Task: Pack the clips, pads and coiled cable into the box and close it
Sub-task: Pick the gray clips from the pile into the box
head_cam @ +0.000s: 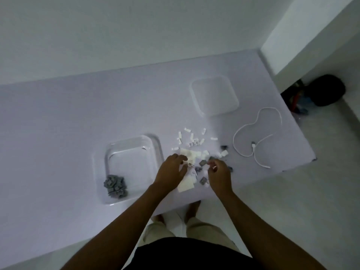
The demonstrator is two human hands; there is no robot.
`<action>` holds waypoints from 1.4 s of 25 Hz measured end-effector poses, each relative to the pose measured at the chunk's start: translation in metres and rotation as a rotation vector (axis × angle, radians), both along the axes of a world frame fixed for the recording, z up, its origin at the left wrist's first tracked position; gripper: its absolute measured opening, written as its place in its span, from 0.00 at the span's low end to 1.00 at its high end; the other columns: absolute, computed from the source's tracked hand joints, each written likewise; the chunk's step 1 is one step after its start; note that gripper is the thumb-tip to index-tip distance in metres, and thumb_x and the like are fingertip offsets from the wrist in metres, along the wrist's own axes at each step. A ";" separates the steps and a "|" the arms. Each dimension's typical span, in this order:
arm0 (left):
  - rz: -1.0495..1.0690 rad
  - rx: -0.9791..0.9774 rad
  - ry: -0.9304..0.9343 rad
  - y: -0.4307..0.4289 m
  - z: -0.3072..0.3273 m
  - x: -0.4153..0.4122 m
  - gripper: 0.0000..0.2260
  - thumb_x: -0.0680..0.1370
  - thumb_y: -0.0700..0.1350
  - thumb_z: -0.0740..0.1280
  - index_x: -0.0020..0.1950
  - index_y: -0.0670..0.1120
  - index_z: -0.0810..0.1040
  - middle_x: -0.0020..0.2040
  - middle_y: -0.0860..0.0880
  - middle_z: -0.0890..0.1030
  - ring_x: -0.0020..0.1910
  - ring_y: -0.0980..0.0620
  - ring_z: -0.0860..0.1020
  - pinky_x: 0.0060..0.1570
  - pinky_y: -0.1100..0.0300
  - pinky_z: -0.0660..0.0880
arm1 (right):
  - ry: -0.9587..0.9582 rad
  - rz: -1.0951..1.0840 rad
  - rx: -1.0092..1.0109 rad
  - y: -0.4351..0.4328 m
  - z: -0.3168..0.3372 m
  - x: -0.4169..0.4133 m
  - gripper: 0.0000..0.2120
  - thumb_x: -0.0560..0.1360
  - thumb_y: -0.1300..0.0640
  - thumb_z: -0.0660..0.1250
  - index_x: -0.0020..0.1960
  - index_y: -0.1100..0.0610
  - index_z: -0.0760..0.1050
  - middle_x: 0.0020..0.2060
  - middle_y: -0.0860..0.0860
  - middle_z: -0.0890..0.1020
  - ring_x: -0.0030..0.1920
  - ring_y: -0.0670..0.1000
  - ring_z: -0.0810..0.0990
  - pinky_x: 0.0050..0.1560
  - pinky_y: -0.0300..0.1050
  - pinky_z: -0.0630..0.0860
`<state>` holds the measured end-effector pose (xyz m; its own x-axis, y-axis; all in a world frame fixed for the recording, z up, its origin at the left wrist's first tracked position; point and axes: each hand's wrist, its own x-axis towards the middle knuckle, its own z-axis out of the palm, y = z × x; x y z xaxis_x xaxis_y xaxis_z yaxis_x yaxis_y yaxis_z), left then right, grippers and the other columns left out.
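In the head view, a clear box point(132, 164) stood open on the pale counter point(58, 123). A heap of grey clips point(115, 187) sat in its near left corner, and the rest of its floor was bare. Its lid point(214, 95) lay flat, well apart from it, farther back and to the right.

Both hands worked over the loose pile just right of the box. The left hand point(173, 168) hung over the white pads point(186, 185) with its fingers curled down onto them. Whether it had actually closed on one could not be told. The right hand point(218, 172) had its fingertips drawn together over the scattered grey pieces point(203, 163). Blur hid whether anything was pinched there. Small white clips point(191, 136) lay strewn just beyond both hands.

The box lay to the left of both hands, its right wall just beside the left hand. That hand therefore looked the likelier one to drop pieces in.

The white cable point(253, 147) lay on the other side, to the right and nearer the right hand. It sprawled in loose loops and was not yet coiled.

A dark bag point(329, 90) sat on the floor past the counter's corner.
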<state>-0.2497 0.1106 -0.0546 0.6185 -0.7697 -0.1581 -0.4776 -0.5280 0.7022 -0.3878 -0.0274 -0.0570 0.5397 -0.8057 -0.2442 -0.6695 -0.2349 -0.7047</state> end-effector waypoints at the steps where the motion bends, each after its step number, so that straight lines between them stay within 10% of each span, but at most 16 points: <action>1: -0.080 0.033 -0.014 -0.014 -0.008 -0.015 0.13 0.79 0.48 0.64 0.63 0.48 0.77 0.56 0.48 0.80 0.54 0.49 0.77 0.54 0.59 0.73 | 0.036 -0.034 -0.018 -0.013 -0.007 -0.020 0.13 0.74 0.71 0.65 0.52 0.57 0.79 0.50 0.51 0.79 0.53 0.51 0.79 0.53 0.33 0.73; 8: -0.098 0.192 -0.124 -0.054 -0.048 -0.054 0.14 0.77 0.47 0.67 0.63 0.52 0.78 0.62 0.49 0.79 0.58 0.47 0.74 0.56 0.53 0.74 | 0.158 0.017 -0.096 -0.063 -0.041 -0.082 0.19 0.72 0.69 0.69 0.59 0.54 0.79 0.59 0.51 0.80 0.62 0.55 0.74 0.60 0.35 0.63; 16: 0.024 0.286 -0.227 -0.083 -0.057 -0.064 0.10 0.77 0.45 0.66 0.56 0.48 0.80 0.51 0.48 0.83 0.50 0.46 0.75 0.46 0.52 0.74 | 0.101 0.210 -0.121 -0.094 -0.067 -0.076 0.09 0.73 0.66 0.70 0.52 0.58 0.80 0.50 0.56 0.80 0.51 0.56 0.76 0.52 0.47 0.76; 19: 0.225 0.069 0.092 -0.089 -0.037 -0.056 0.09 0.77 0.43 0.67 0.56 0.44 0.79 0.48 0.46 0.79 0.45 0.48 0.76 0.45 0.56 0.73 | -0.060 -0.048 0.238 -0.098 -0.053 -0.064 0.06 0.76 0.64 0.68 0.53 0.59 0.79 0.44 0.54 0.81 0.43 0.52 0.79 0.43 0.35 0.76; 24: 0.533 -0.114 0.756 -0.094 -0.023 -0.035 0.14 0.74 0.30 0.54 0.40 0.40 0.78 0.35 0.42 0.76 0.32 0.46 0.73 0.27 0.61 0.67 | -0.462 -0.442 1.079 -0.111 -0.025 -0.049 0.15 0.78 0.60 0.55 0.38 0.62 0.75 0.34 0.58 0.77 0.32 0.56 0.77 0.31 0.45 0.72; 30: 0.199 0.263 0.269 -0.113 -0.030 -0.042 0.10 0.76 0.53 0.68 0.51 0.48 0.79 0.41 0.52 0.81 0.40 0.52 0.77 0.41 0.59 0.71 | -0.054 0.140 0.161 -0.116 -0.053 -0.026 0.13 0.74 0.51 0.73 0.36 0.56 0.75 0.31 0.51 0.78 0.32 0.49 0.75 0.36 0.44 0.72; 35: 0.167 0.310 0.027 -0.124 -0.032 -0.050 0.14 0.76 0.54 0.70 0.56 0.46 0.77 0.50 0.47 0.83 0.48 0.47 0.81 0.42 0.61 0.69 | 0.085 0.396 0.013 -0.109 -0.061 -0.016 0.18 0.73 0.53 0.74 0.61 0.56 0.79 0.56 0.56 0.83 0.55 0.55 0.80 0.54 0.49 0.78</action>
